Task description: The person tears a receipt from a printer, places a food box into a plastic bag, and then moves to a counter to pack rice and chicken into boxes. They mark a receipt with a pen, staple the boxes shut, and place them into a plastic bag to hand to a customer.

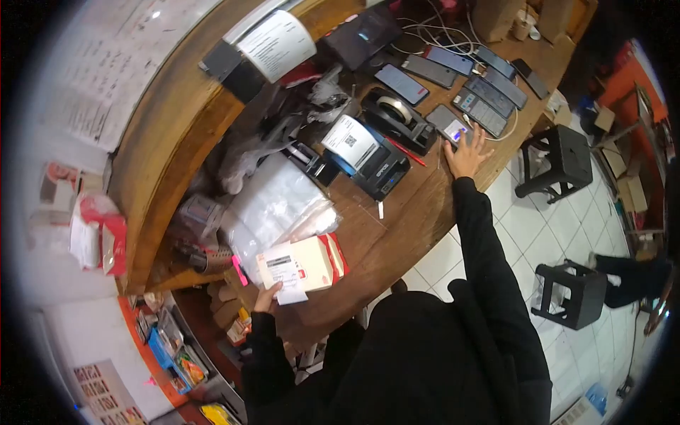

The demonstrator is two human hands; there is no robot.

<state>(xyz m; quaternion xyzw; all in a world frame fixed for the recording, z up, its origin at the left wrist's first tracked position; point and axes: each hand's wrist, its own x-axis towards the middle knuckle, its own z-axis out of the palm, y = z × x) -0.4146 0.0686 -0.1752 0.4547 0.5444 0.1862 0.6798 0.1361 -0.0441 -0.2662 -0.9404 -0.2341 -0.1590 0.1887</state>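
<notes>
My right hand is spread with its fingers on the lower end of a phone that lies on the wooden table. Several other phones lie beyond it. At the table's near left, my left hand has its fingers closed on a white paper slip. That slip overlaps a cream box with printed labels, and a red-edged box sits against its right side. Between my hands stands a label printer with a printed label on top.
A tape dispenser, a red pen and clear plastic bags are on the table. White cables run among the phones. Two black stools stand on the tiled floor. Part of another person shows at the right edge.
</notes>
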